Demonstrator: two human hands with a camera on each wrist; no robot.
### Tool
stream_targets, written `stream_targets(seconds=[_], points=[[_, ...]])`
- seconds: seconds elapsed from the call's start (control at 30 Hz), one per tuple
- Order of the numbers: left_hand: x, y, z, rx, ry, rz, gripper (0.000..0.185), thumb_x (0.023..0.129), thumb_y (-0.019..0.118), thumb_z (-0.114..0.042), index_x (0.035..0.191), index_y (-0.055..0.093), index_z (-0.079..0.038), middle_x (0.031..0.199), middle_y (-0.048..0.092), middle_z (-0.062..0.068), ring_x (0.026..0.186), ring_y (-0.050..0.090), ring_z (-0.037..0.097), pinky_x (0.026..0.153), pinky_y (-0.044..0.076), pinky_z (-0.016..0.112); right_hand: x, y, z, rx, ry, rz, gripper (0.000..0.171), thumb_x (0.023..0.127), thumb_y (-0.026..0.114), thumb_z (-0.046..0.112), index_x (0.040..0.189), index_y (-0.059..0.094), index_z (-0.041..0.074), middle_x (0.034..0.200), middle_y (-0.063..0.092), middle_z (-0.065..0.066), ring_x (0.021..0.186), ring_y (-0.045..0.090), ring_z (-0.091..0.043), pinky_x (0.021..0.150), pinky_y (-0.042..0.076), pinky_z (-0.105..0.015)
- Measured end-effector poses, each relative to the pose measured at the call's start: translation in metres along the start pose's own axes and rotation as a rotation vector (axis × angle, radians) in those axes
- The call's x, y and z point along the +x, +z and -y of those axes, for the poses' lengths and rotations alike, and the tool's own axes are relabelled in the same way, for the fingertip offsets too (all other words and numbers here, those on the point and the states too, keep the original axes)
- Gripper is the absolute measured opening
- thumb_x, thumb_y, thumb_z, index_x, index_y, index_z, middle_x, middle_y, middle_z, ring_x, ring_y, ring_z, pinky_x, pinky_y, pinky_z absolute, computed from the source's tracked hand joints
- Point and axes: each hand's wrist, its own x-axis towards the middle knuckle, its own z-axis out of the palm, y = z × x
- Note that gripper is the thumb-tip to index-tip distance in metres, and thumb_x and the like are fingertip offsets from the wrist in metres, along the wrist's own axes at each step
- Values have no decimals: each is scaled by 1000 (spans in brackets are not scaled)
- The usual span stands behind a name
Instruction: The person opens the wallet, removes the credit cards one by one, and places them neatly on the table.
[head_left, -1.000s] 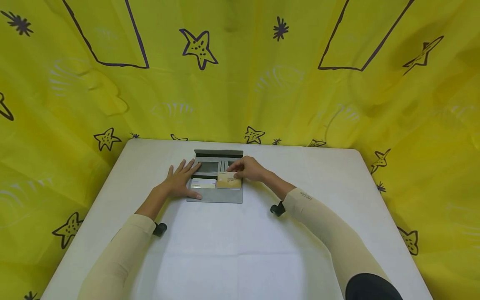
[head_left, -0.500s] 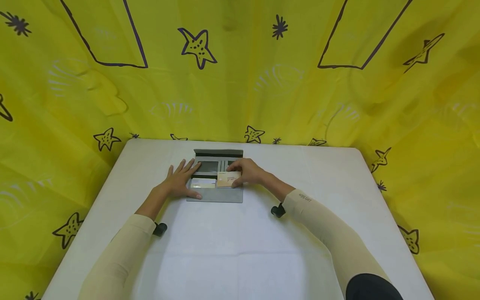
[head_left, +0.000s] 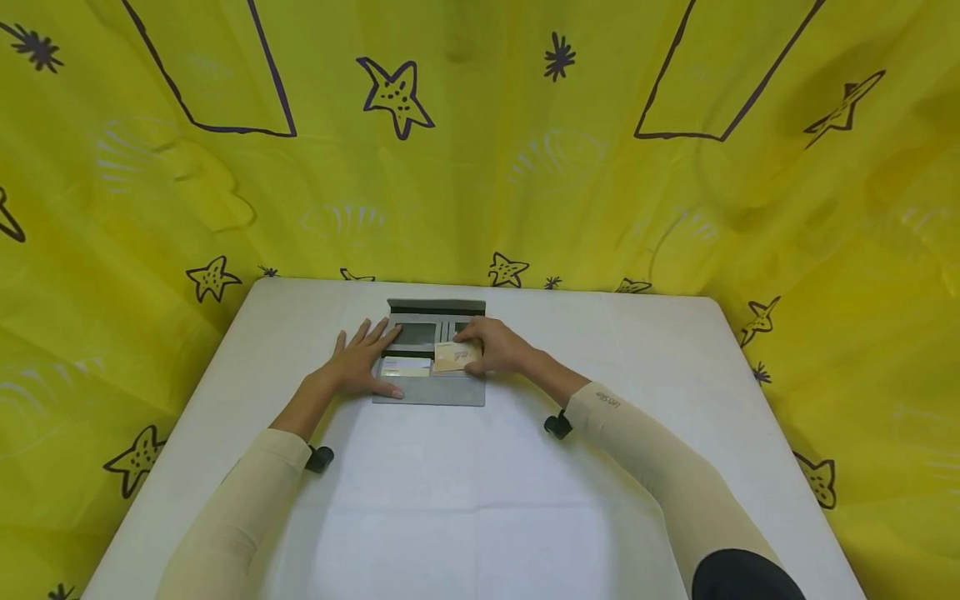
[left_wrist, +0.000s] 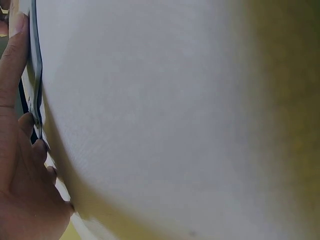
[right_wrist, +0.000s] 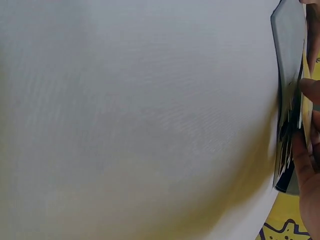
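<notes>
Near the far edge of the surface [head_left: 480,492], the open wallet [head_left: 442,392] is braced at its left side by the left grip [head_left: 360,364], fingers spread, seemingly against sliding. Over its right half, a yellowish card [head_left: 452,356] is pinched by the right grip [head_left: 498,345], apparently so that its tilt is controlled.

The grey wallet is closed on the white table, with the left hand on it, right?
It isn't closed: the head view shows the grey wallet lying open, its inside showing. It is on the white table, with the left hand on it.
</notes>
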Motion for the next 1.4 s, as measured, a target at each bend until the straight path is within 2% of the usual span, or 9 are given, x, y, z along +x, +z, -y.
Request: stream_targets(seconds=[0.33, 0.5, 0.67, 0.97, 1.13, 1.4], points=[[2, 3, 3, 5, -11, 12, 129, 74, 87, -66, 169, 18, -13, 176, 3, 17, 159, -6, 46, 118, -9, 73, -9, -6, -11, 56, 55, -96, 52, 83, 86, 14, 133, 73, 5, 121, 64, -8, 105, 56, -23, 90, 48, -34], [1, 2, 4, 2, -8, 11, 129, 74, 86, -67, 170, 18, -13, 176, 2, 17, 158, -6, 46, 118, -10, 73, -10, -12, -21, 35, 71, -144, 52, 81, 87, 14, 132, 74, 5, 114, 63, -9, 103, 54, -24, 89, 46, -37], [2, 1, 5, 7, 3, 1, 128, 74, 85, -67, 169, 19, -14, 176, 3, 17, 158, -5, 46, 118, -9, 74, -11, -17, -32, 19, 92, -165, 55, 81, 87, 16, 132, 73, 5, 114, 62, -8, 104, 53, -25, 90, 46, -38], [2, 1, 7, 13, 8, 4, 128, 74, 85, -67, 169, 18, -13, 176, 3, 17, 159, -6, 46, 117, -8, 75, -18, -26, -44, 39, 139, -230, 54, 81, 85, 10, 133, 72, 3, 125, 58, -16, 116, 52, -33, 104, 44, -46], [3, 2, 7, 10, 14, 1, 129, 74, 85, -68, 169, 19, -13, 175, 4, 18, 158, -5, 47, 117, -8, 76, -22, -30, -53, 7, 174, -221, 55, 83, 83, 13, 136, 70, 4, 126, 59, -16, 116, 52, -33, 105, 44, -47], [4, 3, 6, 10, 12, -14, 127, 73, 87, -65, 169, 21, -13, 175, 7, 19, 158, -3, 47, 117, -6, 76, -28, -36, -64, 2, 197, -223, 57, 82, 83, 9, 136, 69, 1, 129, 59, -18, 121, 52, -34, 108, 43, -47]])
